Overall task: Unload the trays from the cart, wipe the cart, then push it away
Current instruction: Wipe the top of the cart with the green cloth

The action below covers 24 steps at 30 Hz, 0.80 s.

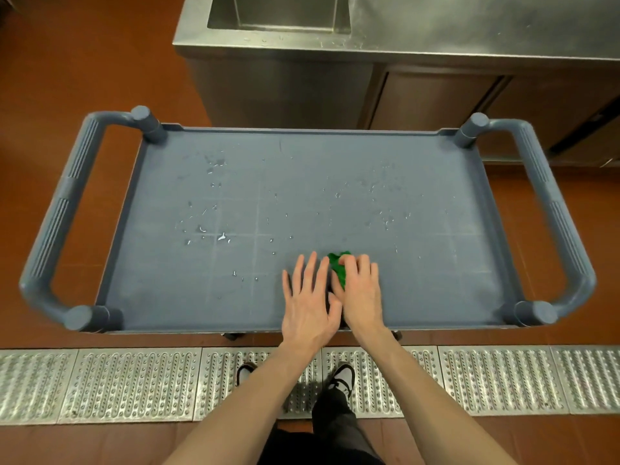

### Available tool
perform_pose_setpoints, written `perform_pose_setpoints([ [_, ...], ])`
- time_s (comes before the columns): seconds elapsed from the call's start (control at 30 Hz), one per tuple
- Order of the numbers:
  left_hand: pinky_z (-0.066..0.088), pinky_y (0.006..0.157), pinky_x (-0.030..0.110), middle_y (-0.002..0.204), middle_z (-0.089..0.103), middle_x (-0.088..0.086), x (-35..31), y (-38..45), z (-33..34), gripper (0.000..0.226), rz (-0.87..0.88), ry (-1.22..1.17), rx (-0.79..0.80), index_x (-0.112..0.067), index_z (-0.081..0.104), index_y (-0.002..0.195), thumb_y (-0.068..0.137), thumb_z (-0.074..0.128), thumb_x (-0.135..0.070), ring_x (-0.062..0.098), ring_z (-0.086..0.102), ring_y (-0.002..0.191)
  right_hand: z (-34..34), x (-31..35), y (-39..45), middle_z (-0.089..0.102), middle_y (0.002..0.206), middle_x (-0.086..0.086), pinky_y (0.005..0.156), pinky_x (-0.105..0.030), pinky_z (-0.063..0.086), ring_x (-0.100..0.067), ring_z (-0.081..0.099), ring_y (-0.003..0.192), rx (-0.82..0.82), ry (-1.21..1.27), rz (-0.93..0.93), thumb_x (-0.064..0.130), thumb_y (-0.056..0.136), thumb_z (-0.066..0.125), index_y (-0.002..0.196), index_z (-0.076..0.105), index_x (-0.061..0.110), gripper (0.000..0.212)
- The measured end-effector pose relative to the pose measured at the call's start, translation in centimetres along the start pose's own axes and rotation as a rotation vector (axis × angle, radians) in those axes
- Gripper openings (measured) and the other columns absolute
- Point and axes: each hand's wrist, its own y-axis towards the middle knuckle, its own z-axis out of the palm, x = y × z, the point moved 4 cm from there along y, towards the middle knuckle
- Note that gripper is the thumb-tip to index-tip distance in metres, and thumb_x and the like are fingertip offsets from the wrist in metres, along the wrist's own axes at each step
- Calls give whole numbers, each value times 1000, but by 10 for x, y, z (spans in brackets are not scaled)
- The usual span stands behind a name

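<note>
A: Where is the cart (436, 182) seen, and what is carried on it?

B: The grey-blue cart is seen from above, set crosswise in front of the person, with a looped handle (58, 213) at the left end and another at the right. Its top shelf is dotted with water droplets (214, 229), most thickly left of centre. No trays are seen on the shelf.

A: How is the right hand (360, 290) held?

B: It is laid on a green cloth (340, 268) near the front edge of the shelf, slightly right of the middle. The fingers are curled over the bunched cloth, so the cloth is gripped and pressed against the shelf. Only a small part of the cloth is shown beyond the knuckles.

A: And the left hand (310, 297)?

B: It is spread flat on the shelf just beside the right hand, fingers straight and parted. Nothing is held in it. Its thumb is touching the side of the right hand; whether the cloth is also touched cannot be told.

A: What is found around the cart?

B: A stainless steel counter (469, 31) with a sink basin (278, 11) is placed beyond the far edge. A metal floor grate (134, 380) is run along the near side, and the person's shoes (342, 377) are planted on it. The floor (67, 62) is reddish-brown.
</note>
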Motion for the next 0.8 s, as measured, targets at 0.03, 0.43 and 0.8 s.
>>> perform_pose_setpoints([
  [0.03, 14, 130, 60, 173, 25, 6, 2, -1, -3, 71, -10, -21, -9, -17, 34, 163, 94, 39, -31, 26, 13, 163, 1, 2, -2, 58, 103, -6, 76, -36, 48, -23, 48, 86, 12, 8, -16, 26, 97, 72, 111, 61, 14, 21],
  [0.43, 20, 128, 58, 163, 45, 12, 158, -5, -99, 67, -108, 140, -147, -12, 50, 154, 90, 47, -33, 33, 32, 156, -47, -61, -3, 52, 106, -15, 73, -46, 50, -38, 52, 98, -35, -64, 241, 20, 96, 73, 114, 60, 8, 25],
  [0.8, 22, 129, 55, 160, 50, 7, 218, -21, -127, 61, -86, 128, -148, -13, 54, 151, 93, 48, -33, 28, 38, 153, -31, -11, -7, 55, 105, -17, 69, -41, 41, -39, 55, 92, -203, -27, 416, 21, 99, 66, 108, 56, 5, 21],
])
